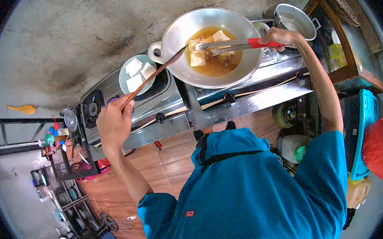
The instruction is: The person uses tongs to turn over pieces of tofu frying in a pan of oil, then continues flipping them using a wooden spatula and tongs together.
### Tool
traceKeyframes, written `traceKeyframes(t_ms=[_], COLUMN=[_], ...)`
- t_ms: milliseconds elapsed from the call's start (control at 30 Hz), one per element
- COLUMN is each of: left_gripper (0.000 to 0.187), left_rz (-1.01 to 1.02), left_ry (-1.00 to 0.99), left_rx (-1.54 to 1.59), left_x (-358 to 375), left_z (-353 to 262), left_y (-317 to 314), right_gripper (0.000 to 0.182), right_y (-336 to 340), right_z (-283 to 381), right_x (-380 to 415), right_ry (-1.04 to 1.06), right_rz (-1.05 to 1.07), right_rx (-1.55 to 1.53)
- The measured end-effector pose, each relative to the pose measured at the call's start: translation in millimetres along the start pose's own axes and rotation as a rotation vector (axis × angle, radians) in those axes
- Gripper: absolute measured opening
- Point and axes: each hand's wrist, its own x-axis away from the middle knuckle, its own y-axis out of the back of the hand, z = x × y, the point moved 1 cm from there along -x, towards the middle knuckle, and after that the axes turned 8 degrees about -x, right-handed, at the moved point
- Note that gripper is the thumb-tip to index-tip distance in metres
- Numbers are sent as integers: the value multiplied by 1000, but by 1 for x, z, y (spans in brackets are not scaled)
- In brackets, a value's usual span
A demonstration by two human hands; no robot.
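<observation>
My left hand is closed round a long wooden utensil, whose far end reaches over the left side of a large metal wok. The wok holds brown-yellow oil with several pale blocks in it. My right hand grips red-handled metal tongs from the right, their tips over the blocks in the wok. Left of the wok, a light bowl with white blocks rests on the stove.
A metal pot stands behind my right hand. At the right are a wooden cabinet, a turquoise container and a red bag. The steel stove runs along the wall, with a dish rack at the left.
</observation>
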Motion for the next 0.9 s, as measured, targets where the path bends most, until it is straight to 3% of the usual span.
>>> traceKeyframes(t_ms=[333, 433, 733, 900], left_gripper=[19, 25, 25, 24], left_rz=[-46, 64, 104, 178], left_ry=[-143, -174, -350, -306], left_rx=[-257, -348, -271, -252], left_x=[-35, -53, -83, -99], left_z=[-26, -34, -50, -66], left_y=[7, 12, 22, 21], right_gripper=[38, 40, 45, 46], right_y=[-15, -15, -16, -19], right_z=[-7, -12, -19, -17], right_x=[4, 4, 5, 1], right_ry=[-23, -7, 50, 62], right_rz=[-41, -21, -40, -29], right_rx=[-131, -141, -139, -129])
